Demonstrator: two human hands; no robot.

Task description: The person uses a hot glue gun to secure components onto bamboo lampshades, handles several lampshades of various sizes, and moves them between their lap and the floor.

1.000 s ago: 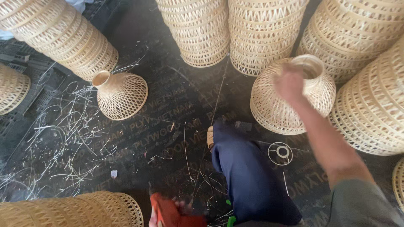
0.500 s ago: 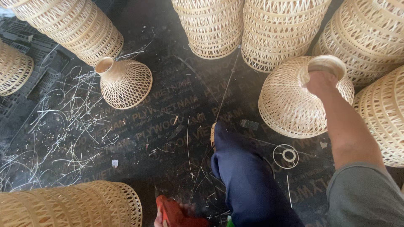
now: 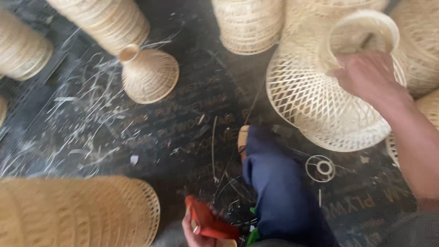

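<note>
My right hand (image 3: 368,77) grips the round neck of a large woven bamboo lampshade (image 3: 320,100) and holds it tilted, lifted off the dark floor at the upper right. My left hand (image 3: 201,224) sits at the bottom edge, closed around a red tool (image 3: 208,219). My leg in blue trousers (image 3: 279,192) stretches between the two hands.
A small woven lampshade (image 3: 148,75) stands on the floor at the upper left. Stacks of woven shades (image 3: 249,23) line the back, and another stack (image 3: 77,212) lies at the lower left. Bamboo slivers (image 3: 82,123) litter the printed dark mat; a small wire ring (image 3: 321,168) lies by my leg.
My right hand has lifted the big lampshade by its neck and pulled it nearer, tilting it. The red tool stays in my left hand.
</note>
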